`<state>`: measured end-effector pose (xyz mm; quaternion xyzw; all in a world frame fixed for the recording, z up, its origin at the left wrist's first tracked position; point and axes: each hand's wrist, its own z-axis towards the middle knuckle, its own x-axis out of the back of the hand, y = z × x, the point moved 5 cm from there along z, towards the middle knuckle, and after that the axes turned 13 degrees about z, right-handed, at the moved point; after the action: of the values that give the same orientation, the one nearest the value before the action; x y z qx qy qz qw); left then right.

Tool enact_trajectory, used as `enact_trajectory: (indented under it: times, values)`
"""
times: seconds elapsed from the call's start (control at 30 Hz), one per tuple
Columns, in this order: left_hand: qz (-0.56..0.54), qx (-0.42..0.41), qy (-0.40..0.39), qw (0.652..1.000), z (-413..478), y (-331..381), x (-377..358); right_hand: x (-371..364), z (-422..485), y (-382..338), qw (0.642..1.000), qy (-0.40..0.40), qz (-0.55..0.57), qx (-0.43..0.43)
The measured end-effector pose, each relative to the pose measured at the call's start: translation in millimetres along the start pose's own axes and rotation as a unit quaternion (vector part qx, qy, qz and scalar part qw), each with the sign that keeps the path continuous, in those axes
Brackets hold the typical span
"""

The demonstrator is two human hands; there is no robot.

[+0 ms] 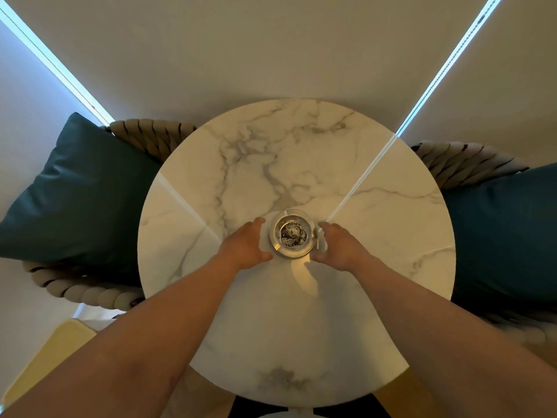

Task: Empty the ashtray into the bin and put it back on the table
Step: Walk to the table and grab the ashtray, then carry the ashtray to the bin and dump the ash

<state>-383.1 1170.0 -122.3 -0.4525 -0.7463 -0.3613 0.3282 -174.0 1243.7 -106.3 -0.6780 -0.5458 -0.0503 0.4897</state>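
Note:
A round clear glass ashtray with dark ash in its bowl stands near the middle of a round white marble table. My left hand is at its left side and my right hand at its right side. Both hands have their fingers curved around the rim, thumbs toward me. The fingertips look to be touching or almost touching the glass; I cannot tell whether they grip it. The ashtray rests on the tabletop. No bin is in view.
A woven rope chair with a dark teal cushion stands left of the table, and another chair with a teal cushion stands on the right. Window blinds hang behind. A yellow surface lies at the lower left.

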Motion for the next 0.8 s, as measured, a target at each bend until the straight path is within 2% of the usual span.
enact_trajectory:
  times: [0.33, 0.8]
  values:
    - [0.037, -0.007, -0.004, 0.999, 31.1, 12.4, -6.3, -8.5, 32.7, 2.2, 1.000, -0.013, -0.005, -0.006]
    - [0.027, -0.016, -0.005, 0.999, 30.9, 23.6, -8.8, -19.8, 37.1, -0.4, 1.000, -0.017, -0.006, -0.015]
